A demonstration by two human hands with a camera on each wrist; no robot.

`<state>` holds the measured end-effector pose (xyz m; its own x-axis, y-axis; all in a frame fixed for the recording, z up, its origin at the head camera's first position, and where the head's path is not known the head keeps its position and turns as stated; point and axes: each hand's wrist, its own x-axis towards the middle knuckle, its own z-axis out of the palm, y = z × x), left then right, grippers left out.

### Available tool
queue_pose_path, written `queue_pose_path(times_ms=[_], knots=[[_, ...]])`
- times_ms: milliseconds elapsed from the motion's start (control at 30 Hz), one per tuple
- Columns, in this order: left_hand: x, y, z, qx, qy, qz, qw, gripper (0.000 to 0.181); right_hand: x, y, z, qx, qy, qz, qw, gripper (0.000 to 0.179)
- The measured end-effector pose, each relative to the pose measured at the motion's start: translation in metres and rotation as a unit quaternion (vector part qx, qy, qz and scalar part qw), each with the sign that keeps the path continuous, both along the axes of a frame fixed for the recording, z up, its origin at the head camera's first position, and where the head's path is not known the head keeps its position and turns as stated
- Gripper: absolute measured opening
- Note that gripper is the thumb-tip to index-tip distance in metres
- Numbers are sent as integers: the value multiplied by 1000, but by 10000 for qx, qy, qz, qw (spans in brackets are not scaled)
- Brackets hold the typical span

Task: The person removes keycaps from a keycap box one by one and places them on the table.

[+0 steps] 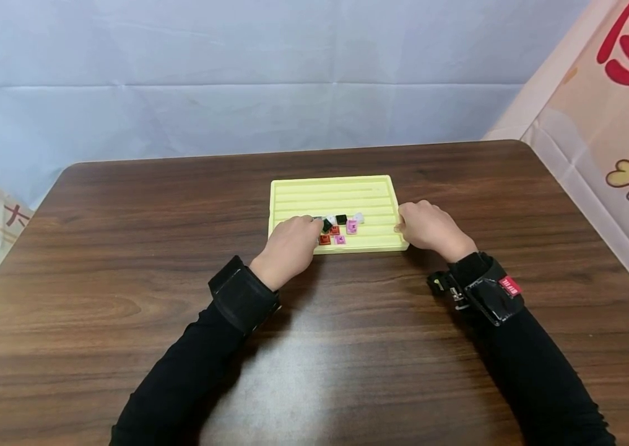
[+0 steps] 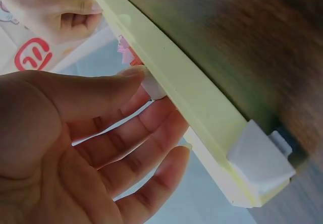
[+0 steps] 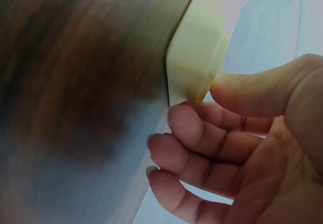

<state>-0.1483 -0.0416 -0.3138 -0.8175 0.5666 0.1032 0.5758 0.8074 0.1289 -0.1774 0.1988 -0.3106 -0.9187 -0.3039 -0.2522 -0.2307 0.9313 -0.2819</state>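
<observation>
A pale yellow ridged tray (image 1: 337,189) lies on the table, with several small keycap-like blocks on its near half. Among them are a black block (image 1: 341,219), a pink block (image 1: 351,227), a red block (image 1: 324,239) and a white block (image 1: 359,217). At the tray's near left part, my left hand (image 1: 292,248) pinches a small white keycap-like block (image 2: 154,87) between thumb and forefinger, its other fingers loosely bent. On the opposite side, my right hand (image 1: 428,226) grips the tray's right edge, thumb on top and forefinger curled beneath the rim.
The brown wooden table (image 1: 125,248) surrounds the tray. In the left wrist view, a white tapered piece (image 2: 260,158) sits by the tray's corner. A pale cloth (image 1: 236,74) hangs behind, and a printed cloth (image 1: 615,142) stands at the right.
</observation>
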Motion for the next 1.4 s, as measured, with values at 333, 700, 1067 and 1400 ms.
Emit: queue_pose_path(times_ms=[333,700,1067,1400], knots=[[-1,2,1,-113,-66,105,9999,13,-1,-2,1,28,-2,-8,10000,12],[0,-1,2,-70,-25,96,9999,14,-1,-2,2,6,-13,-18,10000,13],[10,-12,5,-19,407,72,9991,12,0,0,2,9,13,8,10000,12],[29,-15,4,-480,994,34,9939,3,-1,0,2,54,25,-11,10000,11]])
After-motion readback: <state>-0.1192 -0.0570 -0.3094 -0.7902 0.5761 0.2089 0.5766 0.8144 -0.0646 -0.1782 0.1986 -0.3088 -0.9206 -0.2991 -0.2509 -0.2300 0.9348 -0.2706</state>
